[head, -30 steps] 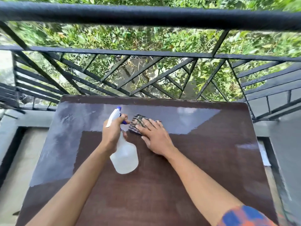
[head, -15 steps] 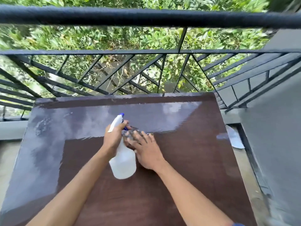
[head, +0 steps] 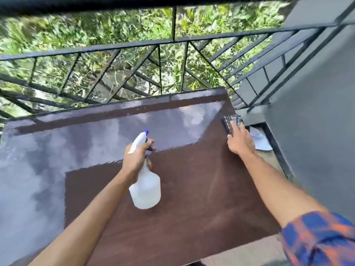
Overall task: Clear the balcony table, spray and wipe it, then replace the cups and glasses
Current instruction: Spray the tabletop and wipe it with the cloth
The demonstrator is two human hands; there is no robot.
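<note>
The dark brown balcony table (head: 192,198) fills the lower view, its far half shining with reflected sky. My left hand (head: 137,158) grips the neck of a white spray bottle (head: 146,187) with a blue-tipped nozzle, held over the table's middle. My right hand (head: 240,140) presses flat on a dark striped cloth (head: 229,121) at the table's far right edge, fingers stretched over it. No cups or glasses are in view.
A black metal railing (head: 172,43) runs just behind the table, with green plants beyond. A grey wall (head: 317,112) stands close on the right. A pale scrap (head: 260,140) lies on the floor between table and wall.
My right hand has slid the cloth from beside the bottle out to the table's far right edge. The view has swung right. My left hand keeps holding the bottle.
</note>
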